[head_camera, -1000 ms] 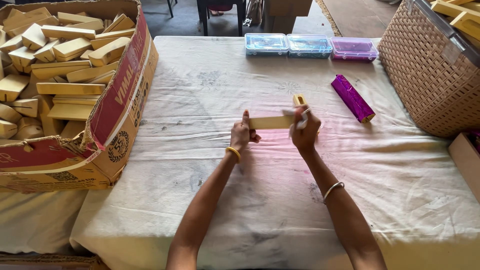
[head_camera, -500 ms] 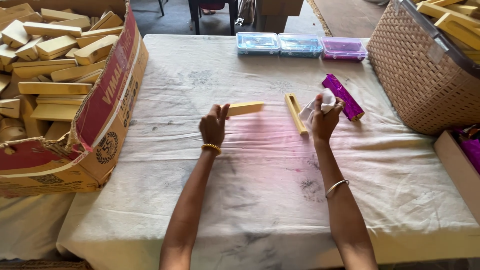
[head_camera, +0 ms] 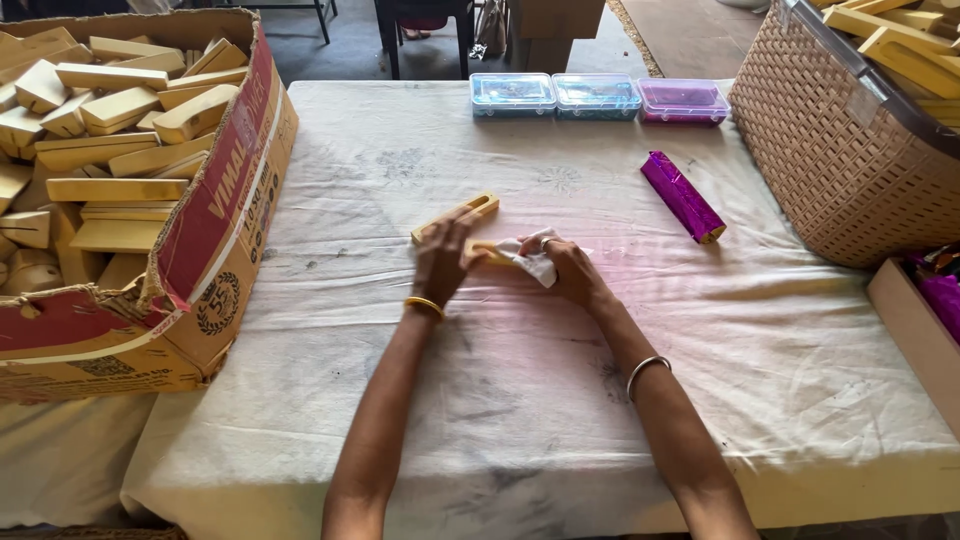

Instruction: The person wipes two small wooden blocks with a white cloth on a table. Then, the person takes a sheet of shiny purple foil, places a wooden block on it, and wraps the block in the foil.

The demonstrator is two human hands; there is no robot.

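**A:** What carries everything?

**B:** A table under a stained cream cloth [head_camera: 540, 400]. At its left edge sits a big open cardboard carton [head_camera: 215, 240] heaped with yellow wooden pieces; at the far right corner, a woven basket [head_camera: 850, 170]. Three shallow plastic boxes [head_camera: 598, 97] line the far edge, and a purple foil-wrapped stick [head_camera: 682, 196] lies right of centre.

**A:** And the hands?

**B:** Both meet near the middle. The left hand [head_camera: 441, 263] rests on a slotted yellow wooden case [head_camera: 457, 217], fingers curled over its near end. The right hand [head_camera: 572, 270] presses a crumpled white cloth [head_camera: 530, 257] against a second yellow piece [head_camera: 487, 252] (mostly hidden), fingers bunched on the cloth.

**A:** How would the case handle?

**B:** Likely light, stiff, smooth enough to slip; best pinched across its long sides.
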